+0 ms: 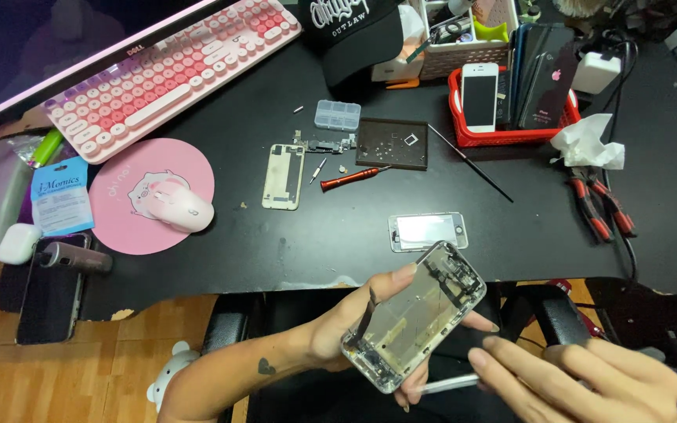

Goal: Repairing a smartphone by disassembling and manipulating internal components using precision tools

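My left hand (346,325) holds an opened phone frame (415,313), its metal inside facing up, just below the black desk's front edge (299,274). My right hand (581,380) sits at the lower right, fingers curled around a thin white tool (450,383) whose tip points under the phone frame. On the desk above lie a detached phone screen (427,231), a beige phone back panel (284,176), a red-handled screwdriver (350,179) and a dark screw mat (392,143).
A pink keyboard (170,66), pink mouse (182,207) on a round pink pad and a monitor edge fill the left. A red basket (511,135) with phones, red-handled pliers (601,207), a tissue (587,141), a black cap (350,31) and a small clear box (337,114) stand behind.
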